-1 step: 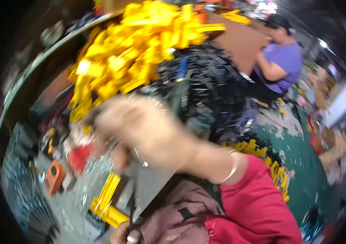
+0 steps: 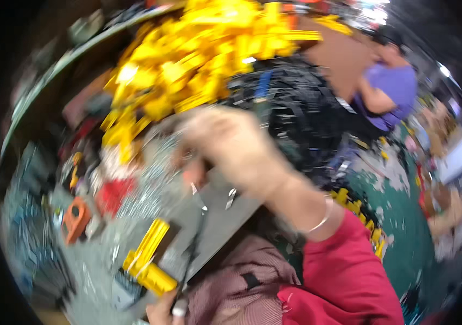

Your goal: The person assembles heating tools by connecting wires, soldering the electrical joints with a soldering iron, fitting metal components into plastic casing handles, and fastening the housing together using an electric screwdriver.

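My right hand (image 2: 236, 143), blurred by motion, is raised over the grey work surface with its fingers curled down. A thin black strap (image 2: 192, 249) runs from its fingertips, where a shiny metal end shows, down to my left hand (image 2: 161, 311). My left hand is only partly in view at the lower edge, closed around the strap's lower part beside a small white end piece (image 2: 178, 311). Just above it, a yellow plastic piece (image 2: 152, 246) and a yellow roll-shaped piece (image 2: 158, 279) lie together on the work surface (image 2: 92, 271).
A large heap of yellow plastic pieces (image 2: 182, 65) lies at the back, beside a pile of black strips (image 2: 301, 108). An orange block (image 2: 76, 219), a red cloth (image 2: 114, 195) and shiny metal pieces (image 2: 147, 189) sit left. Another person in purple (image 2: 388, 89) is at the back right.
My right hand has moved right and slightly up from over the yellow heap's lower edge. More of the black strap and its metal end now shows. My left hand stays at the lower edge.
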A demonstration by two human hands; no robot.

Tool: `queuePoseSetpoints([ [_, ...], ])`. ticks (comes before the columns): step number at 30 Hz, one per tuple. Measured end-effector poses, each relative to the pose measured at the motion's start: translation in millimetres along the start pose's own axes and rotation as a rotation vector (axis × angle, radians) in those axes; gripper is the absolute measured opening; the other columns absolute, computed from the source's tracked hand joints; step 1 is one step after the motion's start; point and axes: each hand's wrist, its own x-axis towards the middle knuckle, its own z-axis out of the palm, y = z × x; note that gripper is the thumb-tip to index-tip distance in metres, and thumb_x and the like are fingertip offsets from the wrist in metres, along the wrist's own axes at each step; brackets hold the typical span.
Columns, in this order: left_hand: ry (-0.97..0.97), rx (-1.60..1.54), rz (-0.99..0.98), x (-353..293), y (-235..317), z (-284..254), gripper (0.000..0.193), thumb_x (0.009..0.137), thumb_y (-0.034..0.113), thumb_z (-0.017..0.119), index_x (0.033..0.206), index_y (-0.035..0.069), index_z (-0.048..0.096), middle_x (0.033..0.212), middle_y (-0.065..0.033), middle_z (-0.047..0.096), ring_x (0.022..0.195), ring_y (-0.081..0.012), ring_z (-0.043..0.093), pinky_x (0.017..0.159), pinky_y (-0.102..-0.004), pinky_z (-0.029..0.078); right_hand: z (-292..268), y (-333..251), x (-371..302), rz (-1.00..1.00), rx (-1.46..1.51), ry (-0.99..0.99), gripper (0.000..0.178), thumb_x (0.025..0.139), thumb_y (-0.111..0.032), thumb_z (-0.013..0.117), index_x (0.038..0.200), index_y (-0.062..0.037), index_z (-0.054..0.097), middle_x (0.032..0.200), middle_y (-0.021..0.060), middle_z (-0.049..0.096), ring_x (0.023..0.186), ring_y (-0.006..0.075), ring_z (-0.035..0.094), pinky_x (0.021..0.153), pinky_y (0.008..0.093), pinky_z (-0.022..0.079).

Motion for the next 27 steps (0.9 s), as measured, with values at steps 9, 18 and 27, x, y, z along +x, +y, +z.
queuePoseSetpoints([
  [9,0.234,0.324,-0.020,56.5,26.4,-10.8,0.019,0.074,0.011,0.059,0.092,0.006,0.058,0.074,-0.0045,0.055,0.068,-0.0200,0.059,0.060,-0.0337,0.046,54.4,72.1,-85.3,-0.226,-0.959,-0.520,0.034,0.076,-0.005,0.065,0.109,-0.0058,0.065,0.100,0.0119,0.062,0.099,0.0287,0.059,0.094,0.0387,0.044],
  [18,0.260,0.293,-0.128,38.9,4.5,-66.2,0.031,0.070,0.004,0.064,0.101,0.006,0.063,0.083,-0.0080,0.059,0.073,-0.0226,0.061,0.067,-0.0338,0.048,77.3,93.6,-58.0,-0.080,-0.586,-0.639,0.015,0.080,-0.010,0.069,0.093,-0.0031,0.065,0.078,0.0073,0.058,0.068,0.0240,0.060,0.055,0.0311,0.046],
  [27,0.297,0.406,-0.314,77.5,-94.4,-67.7,0.029,0.068,-0.001,0.059,0.097,0.003,0.059,0.089,-0.0153,0.061,0.089,-0.0356,0.060,0.075,-0.0444,0.050,99.7,107.4,-51.8,0.429,0.028,-0.216,0.007,0.087,0.003,0.057,0.093,0.0057,0.057,0.084,0.0091,0.061,0.071,0.0136,0.060,0.070,0.0260,0.052],
])
